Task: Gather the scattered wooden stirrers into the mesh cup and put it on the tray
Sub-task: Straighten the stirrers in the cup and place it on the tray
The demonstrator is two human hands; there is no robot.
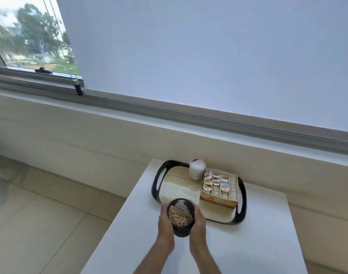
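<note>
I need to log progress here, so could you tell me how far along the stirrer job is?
Gathering looks done: the wooden stirrers sit bundled in the mesh cup, and none show on the white table. In hand: the left hand and right hand hold the cup at the tray's near edge. Left: setting it on the tray, where bare space shows beside the sachet box.

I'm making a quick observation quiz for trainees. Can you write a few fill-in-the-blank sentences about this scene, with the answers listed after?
1. The mesh cup is held between ____ hands.
2. The wooden stirrers lie inside the ____.
3. On the tray, the white cup stands beside a box of ____.
4. The tray rests on a ____ table.

Missing words: two (both); mesh cup; sachets; white
</note>
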